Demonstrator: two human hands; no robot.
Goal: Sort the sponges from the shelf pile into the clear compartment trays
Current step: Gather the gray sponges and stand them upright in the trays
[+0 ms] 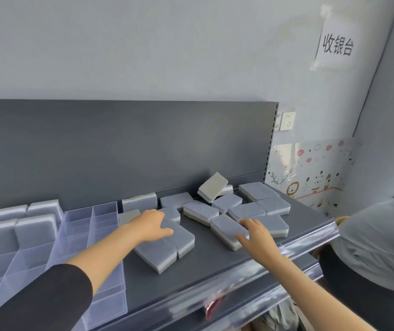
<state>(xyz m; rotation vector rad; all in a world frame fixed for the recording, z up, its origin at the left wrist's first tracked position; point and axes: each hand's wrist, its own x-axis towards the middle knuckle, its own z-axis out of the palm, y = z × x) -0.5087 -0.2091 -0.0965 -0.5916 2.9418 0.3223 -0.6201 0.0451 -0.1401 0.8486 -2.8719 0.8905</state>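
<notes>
Several grey-and-white sponges lie in a loose pile (251,206) on the dark grey shelf (203,263). My left hand (152,225) reaches over the left part of the pile, thumb and fingers curled round a sponge (181,237). My right hand (255,234) grips the near right end of another flat sponge (225,229). One sponge (212,186) leans tilted against the back panel. Clear compartment trays (88,231) stand at the left. Several sponges (35,231) fill the far-left compartments, and the ones nearest my left arm hold nothing.
Another person in a light grey top (377,244) bends close at the shelf's right end. A clear plastic strip (274,266) runs along the shelf's front edge. The dark back panel (124,149) closes the rear. A wall socket (288,120) sits beyond it.
</notes>
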